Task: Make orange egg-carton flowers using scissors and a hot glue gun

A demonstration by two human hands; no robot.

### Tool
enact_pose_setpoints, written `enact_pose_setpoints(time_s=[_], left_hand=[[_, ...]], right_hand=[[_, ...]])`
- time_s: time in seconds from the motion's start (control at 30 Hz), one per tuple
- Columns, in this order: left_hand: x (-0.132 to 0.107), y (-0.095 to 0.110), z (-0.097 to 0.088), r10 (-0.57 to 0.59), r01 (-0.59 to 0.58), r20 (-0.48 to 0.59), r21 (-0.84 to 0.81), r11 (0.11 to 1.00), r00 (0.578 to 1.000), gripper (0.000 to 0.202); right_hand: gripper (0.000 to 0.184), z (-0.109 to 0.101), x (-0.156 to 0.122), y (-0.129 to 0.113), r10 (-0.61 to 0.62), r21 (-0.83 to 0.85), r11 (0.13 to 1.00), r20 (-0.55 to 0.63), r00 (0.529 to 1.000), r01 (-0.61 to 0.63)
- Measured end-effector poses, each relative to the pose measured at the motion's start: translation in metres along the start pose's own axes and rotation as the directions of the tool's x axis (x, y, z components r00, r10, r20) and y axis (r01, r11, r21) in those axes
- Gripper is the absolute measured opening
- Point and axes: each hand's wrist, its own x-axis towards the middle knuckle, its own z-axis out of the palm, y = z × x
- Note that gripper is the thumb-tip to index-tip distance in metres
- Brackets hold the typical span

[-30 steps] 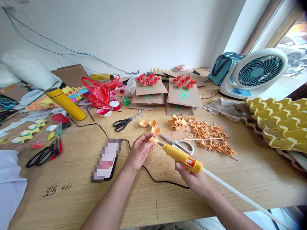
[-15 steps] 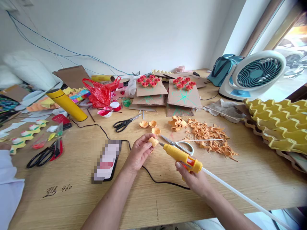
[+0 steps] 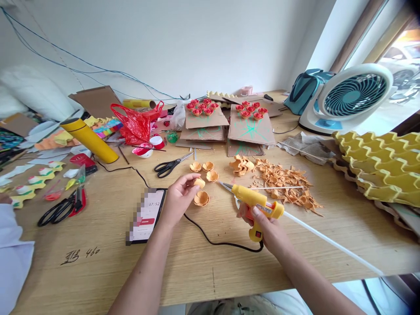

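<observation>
Between its thumb and fingers, my left hand pinches a small orange egg-carton cup above the table. My right hand is wrapped round the handle of a yellow hot glue gun, its nozzle aimed to the upper left and apart from the cup. A long white glue stick sticks out of the gun's back. Just below the held cup, an orange flower-shaped cup rests on the table. Behind it stand several more like it, one being this orange cup. White-handled scissors lie partly hidden behind the gun.
Orange scraps are heaped at the right, near stacked yellow egg trays and a fan. Red flowers sit on cardboard at the back. A phone, black scissors and the gun's cord lie at the left and centre.
My right hand has drawn the glue gun away from the cup, to the right and down. My left hand has shifted left and up slightly with its cup, uncovering the flower-shaped cup below.
</observation>
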Motion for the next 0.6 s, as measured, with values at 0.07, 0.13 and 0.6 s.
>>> enact_pose_setpoints(time_s=[0.07, 0.13, 0.6], left_hand=[[-0.003, -0.001, -0.005, 0.106, -0.109, 0.026, 0.269, 0.957, 0.994, 0.028], [-0.007, 0.0, -0.007, 0.189, -0.205, 0.083, 0.456, 0.866, 0.979, 0.029], [-0.016, -0.001, 0.0, 0.1, -0.235, 0.247, 0.609, 0.758, 0.964, 0.022]], right_hand=[[0.043, 0.001, 0.003, 0.001, 0.005, 0.085, 0.996, 0.006, 1.0, -0.006], [0.041, 0.003, 0.004, -0.001, 0.011, 0.126, 0.992, 0.009, 1.0, -0.012], [0.037, 0.001, -0.001, 0.0, 0.031, 0.154, 0.988, 0.006, 1.0, -0.032]])
